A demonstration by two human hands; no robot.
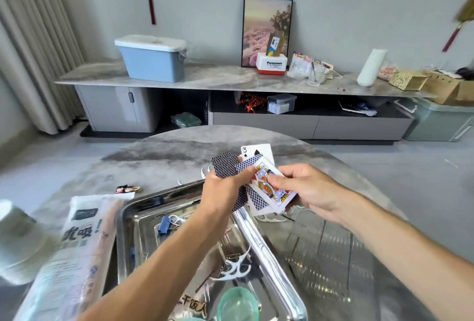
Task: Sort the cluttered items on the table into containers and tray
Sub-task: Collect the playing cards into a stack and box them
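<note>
Grey marble table [159, 156] is pretty cluttered, steel tray [269, 248] sitting at 6 o'clock. Both hands are up over its far edge: left hand [225, 192] clamped on a fan of playing cards [252, 179], right hand [305, 189] pinching the king card [269, 187] at 3 o'clock of the fan.

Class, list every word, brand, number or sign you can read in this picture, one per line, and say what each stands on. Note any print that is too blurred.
"Panasonic": white and red box on the long sideboard.
"3" with a spade: white playing card held in the hands.
"干饭人": sticker in the shiny metal tray.
"吸!": large print on the white paper packet left of the tray; its smaller print is too blurred.
</note>
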